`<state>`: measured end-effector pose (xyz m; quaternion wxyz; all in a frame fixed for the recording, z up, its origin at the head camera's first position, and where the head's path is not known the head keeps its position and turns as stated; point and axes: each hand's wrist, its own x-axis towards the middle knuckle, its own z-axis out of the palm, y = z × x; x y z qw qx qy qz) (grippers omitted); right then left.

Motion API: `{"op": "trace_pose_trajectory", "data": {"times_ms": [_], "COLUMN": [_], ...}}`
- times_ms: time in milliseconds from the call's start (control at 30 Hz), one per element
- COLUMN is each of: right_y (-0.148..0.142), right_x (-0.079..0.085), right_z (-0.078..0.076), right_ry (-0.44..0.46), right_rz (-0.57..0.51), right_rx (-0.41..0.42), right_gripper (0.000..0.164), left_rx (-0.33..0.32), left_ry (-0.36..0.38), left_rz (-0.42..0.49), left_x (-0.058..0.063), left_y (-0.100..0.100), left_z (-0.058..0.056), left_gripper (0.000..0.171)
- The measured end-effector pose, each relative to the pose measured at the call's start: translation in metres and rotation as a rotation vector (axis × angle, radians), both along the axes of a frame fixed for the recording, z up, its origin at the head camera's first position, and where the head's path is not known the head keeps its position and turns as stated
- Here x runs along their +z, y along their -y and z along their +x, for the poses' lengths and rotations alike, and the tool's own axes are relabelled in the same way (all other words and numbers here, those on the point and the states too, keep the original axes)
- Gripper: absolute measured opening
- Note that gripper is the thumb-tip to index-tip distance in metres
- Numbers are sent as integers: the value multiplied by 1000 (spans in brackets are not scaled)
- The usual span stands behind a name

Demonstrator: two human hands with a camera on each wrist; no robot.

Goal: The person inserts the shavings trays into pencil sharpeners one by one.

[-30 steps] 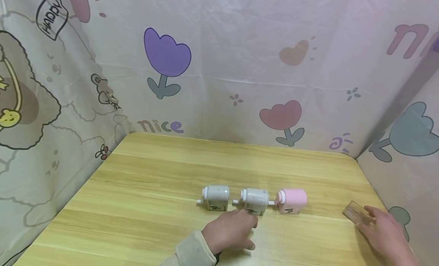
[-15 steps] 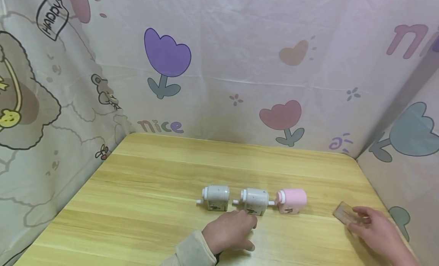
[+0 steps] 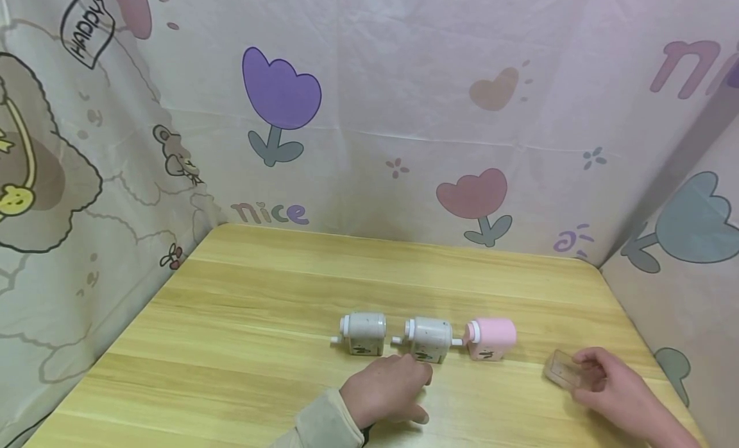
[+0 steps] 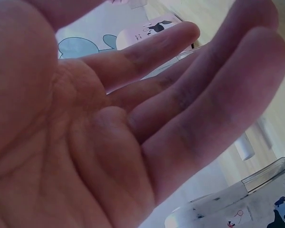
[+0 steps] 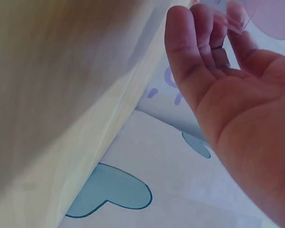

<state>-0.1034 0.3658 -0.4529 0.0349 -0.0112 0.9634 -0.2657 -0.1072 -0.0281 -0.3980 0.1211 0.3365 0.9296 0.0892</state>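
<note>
My right hand (image 3: 618,391) pinches a small clear plastic box (image 3: 560,370) between thumb and fingers, low over the right side of the table. In the right wrist view the fingers curl toward the thumb, with only a thin transparent edge of the box showing. The left hand (image 3: 388,389) is in front of the middle grey crank pencil sharpener (image 3: 432,334), its fingertips overlapping the lower front in the head view. Its fingers look relaxed and hold nothing in the left wrist view. To either side stand another grey sharpener (image 3: 367,331) and a pink one (image 3: 496,336).
The three sharpeners stand in a row on the wooden table (image 3: 231,294), white cranks pointing left. Printed cloth (image 3: 369,82) hangs behind the table and along both sides. The table's right edge runs close to my right hand.
My right hand has moved left with the clear box, away from the table's right edge and nearer the pink sharpener. The left hand and the sharpeners have stayed in place.
</note>
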Motion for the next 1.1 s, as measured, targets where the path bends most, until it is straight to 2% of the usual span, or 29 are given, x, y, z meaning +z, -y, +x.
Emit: {"op": "trace_pose_trajectory", "data": {"times_ms": [200, 467, 900, 1100], "right_y": [11, 22, 29, 32], "right_x": [-2, -5, -1, -1], "right_z": [2, 4, 3, 4], "right_ry": [12, -52, 45, 99], "right_rz": [-61, -127, -157, -177], "right_rx": [43, 94, 204, 225], "right_gripper": [56, 55, 49, 48], "left_rx": [10, 4, 3, 5], "left_ry": [27, 2, 2, 19], "left_rz": [-9, -10, -14, -4], "left_x": [1, 0, 0, 1], "left_y": [0, 1, 0, 1], "left_z": [0, 0, 0, 0], "left_gripper": [32, 32, 32, 32]}}
